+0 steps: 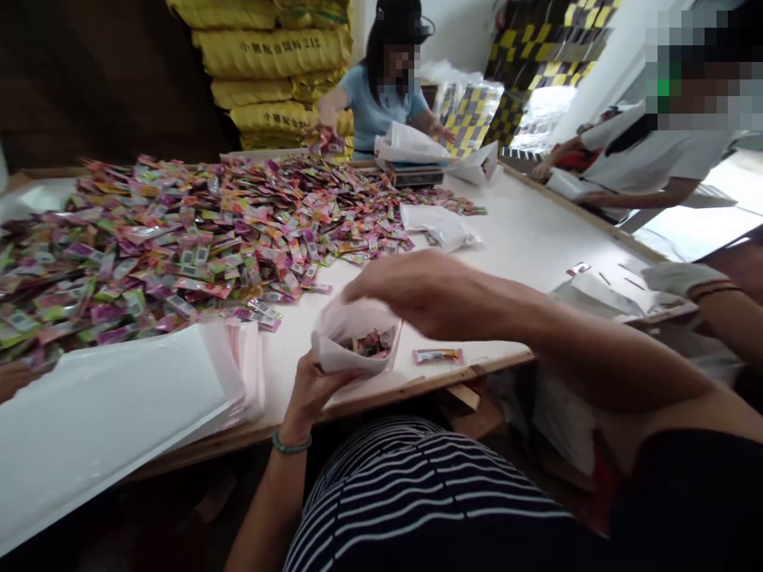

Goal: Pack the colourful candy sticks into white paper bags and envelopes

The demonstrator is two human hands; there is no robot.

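Note:
My left hand [310,389] is closed on the near edge of a white mailer bag [334,338], whose mouth is open toward me. Inside lie several small colourful snack packets [375,343]. My right hand [411,290] is over the far side of the bag, back of the hand up. Its fingers are blurred and partly hidden, so I cannot see whether they hold anything. A single packet [438,356] lies on the table just right of the bag. Beyond my hands spreads a large heap of the same packets [196,238].
A stack of white mailers [119,397] lies at the left. Across the white table [524,214] a person in blue [381,99] stands by a scale [414,175] with a bag on it. Another person [661,159] and a gloved hand [679,282] are at the right.

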